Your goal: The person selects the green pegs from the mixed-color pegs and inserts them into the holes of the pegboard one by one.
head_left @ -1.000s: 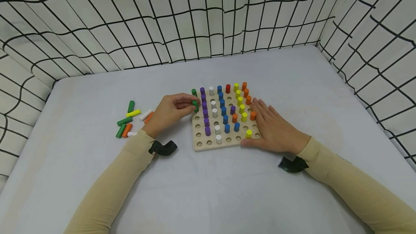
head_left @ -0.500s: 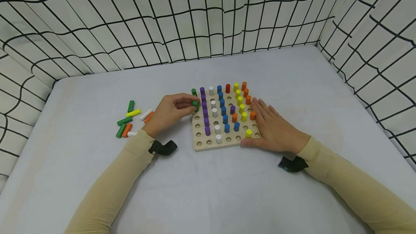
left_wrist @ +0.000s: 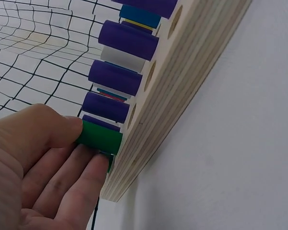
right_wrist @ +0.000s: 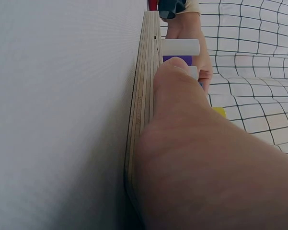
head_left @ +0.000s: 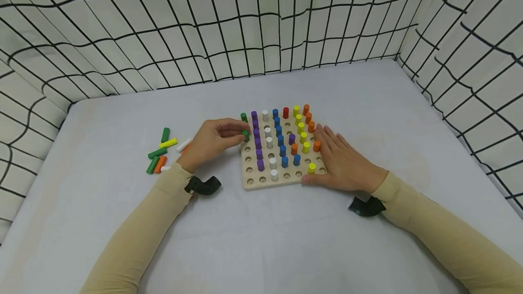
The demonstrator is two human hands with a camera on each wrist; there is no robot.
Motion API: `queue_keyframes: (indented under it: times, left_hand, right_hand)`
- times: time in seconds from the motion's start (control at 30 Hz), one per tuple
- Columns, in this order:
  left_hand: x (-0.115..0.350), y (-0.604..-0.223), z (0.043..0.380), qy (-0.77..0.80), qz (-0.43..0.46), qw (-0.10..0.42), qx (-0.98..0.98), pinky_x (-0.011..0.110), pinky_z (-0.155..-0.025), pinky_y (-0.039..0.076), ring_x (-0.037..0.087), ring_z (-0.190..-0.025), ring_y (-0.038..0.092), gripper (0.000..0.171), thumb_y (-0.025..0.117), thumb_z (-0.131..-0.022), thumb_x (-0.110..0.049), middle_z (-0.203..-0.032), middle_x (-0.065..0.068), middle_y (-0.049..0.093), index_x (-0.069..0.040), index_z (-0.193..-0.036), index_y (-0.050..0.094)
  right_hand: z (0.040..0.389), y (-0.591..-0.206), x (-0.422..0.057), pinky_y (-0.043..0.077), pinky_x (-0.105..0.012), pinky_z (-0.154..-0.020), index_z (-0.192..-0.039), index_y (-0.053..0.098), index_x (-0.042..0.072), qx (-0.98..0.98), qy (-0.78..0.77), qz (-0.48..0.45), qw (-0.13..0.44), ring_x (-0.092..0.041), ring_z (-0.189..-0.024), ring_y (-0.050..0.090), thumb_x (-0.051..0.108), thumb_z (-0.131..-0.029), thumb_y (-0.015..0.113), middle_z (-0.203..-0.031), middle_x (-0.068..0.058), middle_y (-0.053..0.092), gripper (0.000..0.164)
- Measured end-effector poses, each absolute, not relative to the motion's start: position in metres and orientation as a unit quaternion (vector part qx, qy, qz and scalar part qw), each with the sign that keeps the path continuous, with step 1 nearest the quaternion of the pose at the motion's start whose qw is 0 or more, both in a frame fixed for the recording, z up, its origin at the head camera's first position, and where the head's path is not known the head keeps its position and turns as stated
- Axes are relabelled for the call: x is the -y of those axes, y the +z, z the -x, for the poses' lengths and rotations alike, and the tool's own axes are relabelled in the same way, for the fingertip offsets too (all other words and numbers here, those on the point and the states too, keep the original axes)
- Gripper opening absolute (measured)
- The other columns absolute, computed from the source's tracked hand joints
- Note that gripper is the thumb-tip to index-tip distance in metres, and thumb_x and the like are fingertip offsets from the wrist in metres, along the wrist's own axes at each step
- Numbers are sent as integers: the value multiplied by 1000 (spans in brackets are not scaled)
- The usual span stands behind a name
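Note:
A wooden pegboard lies on the white tabletop, with coloured pegs standing in many of its holes. My left hand is at the board's left edge and pinches a green peg between thumb and fingers. That peg meets the board's face; how deep it sits I cannot tell. Behind it stands another green peg in the corner, beside a column of purple pegs. My right hand rests against the board's right side with fingers extended, its thumb along the front edge.
Loose pegs lie left of the board: several green ones, a yellow peg, an orange peg and white ones, some partly behind the left hand. Black wire grid panels border the table at the back and sides.
The head view has shifted slightly. Less of the pinched green peg shows by the left fingertips. Both hands otherwise keep their places.

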State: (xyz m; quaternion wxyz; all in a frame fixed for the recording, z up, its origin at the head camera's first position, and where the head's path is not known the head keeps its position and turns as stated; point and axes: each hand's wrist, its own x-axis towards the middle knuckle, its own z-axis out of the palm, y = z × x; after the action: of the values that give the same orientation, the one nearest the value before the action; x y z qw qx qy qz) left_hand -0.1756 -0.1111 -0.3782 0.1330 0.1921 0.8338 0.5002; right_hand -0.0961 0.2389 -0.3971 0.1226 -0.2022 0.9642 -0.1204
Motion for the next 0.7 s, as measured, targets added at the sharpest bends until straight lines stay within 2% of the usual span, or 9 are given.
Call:
queue_keyframes:
  times: [0.2,0.33,0.5,0.67,0.7]
  left_hand:
    - [118,-375,177,498,-181,131,-838,18,-99,57,12,-116,74,34,75,-96,-19,-130,5,75,-15,-130,71]
    - [123,-370,174,493,-170,129,-843,17,-98,58,13,-117,74,33,74,-96,-20,-130,5,74,-16,-129,71]
    - [132,-362,169,508,-172,127,-834,18,-94,59,20,-120,73,33,73,-97,-17,-131,9,74,-13,-130,70]
    - [145,-353,165,514,-161,112,-835,15,-93,59,17,-120,73,33,73,-98,-17,-132,8,73,-13,-130,70]
    - [148,-350,164,514,-155,108,-837,12,-85,59,15,-119,73,33,73,-97,-19,-131,6,74,-14,-130,70]
  right_hand:
    - [95,-396,-238,11,-62,-132,-165,2,2,-964,-120,203,121,-39,-165,1,91,-83,49,-176,-16,-3,130]
    - [95,-396,-237,12,-62,-132,-165,2,1,-964,-122,204,121,-39,-164,1,89,-83,51,-176,-17,-2,130]
    - [95,-396,-236,11,-62,-132,-165,2,1,-963,-126,203,123,-39,-164,1,89,-84,51,-176,-17,-2,129]
    - [94,-397,-236,12,-62,-132,-165,3,1,-964,-127,202,120,-39,-164,2,89,-84,50,-176,-17,-2,129]
    - [94,-397,-237,12,-62,-132,-165,3,1,-964,-127,202,119,-39,-164,2,89,-84,50,-176,-17,-1,129]
